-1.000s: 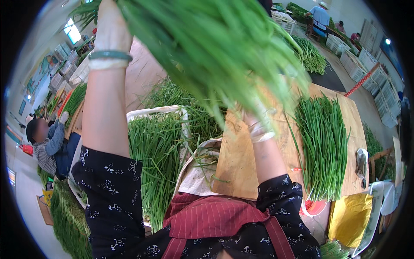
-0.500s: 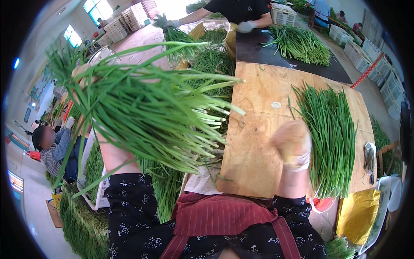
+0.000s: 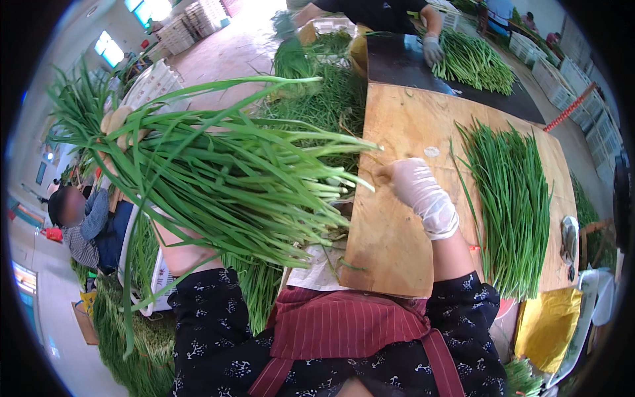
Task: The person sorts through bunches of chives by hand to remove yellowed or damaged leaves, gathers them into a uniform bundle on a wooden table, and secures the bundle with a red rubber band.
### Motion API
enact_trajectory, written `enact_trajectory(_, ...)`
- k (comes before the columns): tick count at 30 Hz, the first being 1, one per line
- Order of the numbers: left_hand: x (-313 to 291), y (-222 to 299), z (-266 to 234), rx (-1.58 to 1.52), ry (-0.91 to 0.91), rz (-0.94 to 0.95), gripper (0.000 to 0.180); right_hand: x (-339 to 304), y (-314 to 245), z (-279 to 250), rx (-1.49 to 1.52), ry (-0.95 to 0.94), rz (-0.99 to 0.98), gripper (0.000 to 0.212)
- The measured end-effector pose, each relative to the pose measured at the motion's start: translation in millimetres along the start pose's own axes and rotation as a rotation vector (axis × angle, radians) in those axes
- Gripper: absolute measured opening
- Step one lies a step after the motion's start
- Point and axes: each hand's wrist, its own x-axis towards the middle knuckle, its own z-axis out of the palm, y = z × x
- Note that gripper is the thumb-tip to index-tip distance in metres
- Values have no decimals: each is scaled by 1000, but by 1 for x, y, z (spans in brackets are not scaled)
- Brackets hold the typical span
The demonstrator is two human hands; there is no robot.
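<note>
At left, my gloved left hand (image 3: 116,127) is wrapped round the leafy end of a big loose bunch of garlic chives (image 3: 225,172). The bunch is held up sideways, its pale stem ends pointing right toward the wooden board (image 3: 390,245). My right hand (image 3: 418,192), in a whitish glove, is over the board close to those stem ends. Its fingers are curled together; whether anything thin is between them is hidden. To its right a neat pile of chives (image 3: 512,212) lies along the board.
Across from me a person's gloved hand (image 3: 432,50) touches another chive pile (image 3: 473,61) on a black board (image 3: 390,56). More chives (image 3: 324,106) are heaped left of my board. A yellow sack (image 3: 550,327) hangs at right. Another person (image 3: 86,225) sits at far left.
My right hand has moved left and away from me, from beside the pile toward the stem ends. The held bunch has shifted slightly. The person opposite has reached to the far pile.
</note>
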Motion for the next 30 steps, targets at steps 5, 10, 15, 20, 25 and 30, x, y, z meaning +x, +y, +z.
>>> enact_trajectory(5,8,-16,-20,127,87,-64,29,-55,73,9,-184,368,275,21)
enact_trajectory(10,31,-60,1,71,211,-60,26,-105,87,43,-52,226,300,34)
enact_trajectory(15,16,-180,9,-304,282,-97,27,-130,69,-4,382,827,351,30)
enact_trajectory(20,-67,-280,-34,-358,691,-224,27,-162,46,-46,353,1019,458,27)
enact_trajectory(25,-62,-255,-80,414,1192,-363,23,-199,50,-36,446,923,440,28)
enact_trajectory(30,35,-165,-136,708,1006,-68,23,-198,56,-26,459,896,420,28)
